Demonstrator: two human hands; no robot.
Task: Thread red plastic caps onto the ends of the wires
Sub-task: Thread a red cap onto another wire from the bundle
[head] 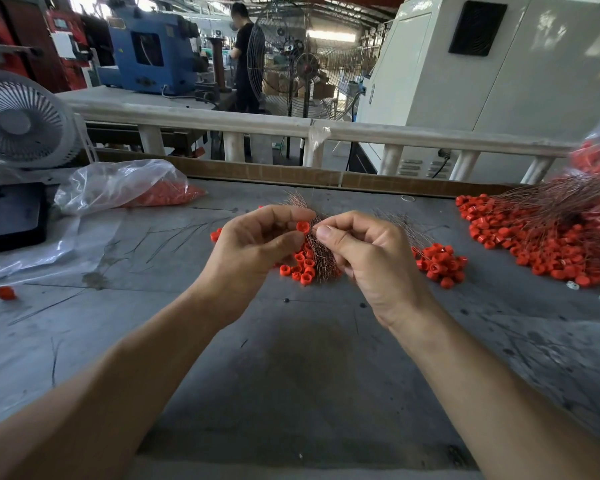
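Cap [303, 226]: pinched in left hand [257, 244] fingers, above table [291, 358] centre.
Right hand [364, 251]: fingers pinched a thin wire, barely visible.
Risk: wire could miss the hole; loose caps [300, 268] lay at 6 o'clock below.

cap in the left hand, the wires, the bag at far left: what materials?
Cap: likely moulded plastic, matte, uniform red. Wires: probably bare copper, thin strands with a reddish-brown metallic sheen. Bag: thin clear plastic film, crinkled, glossy, with red caps showing through.
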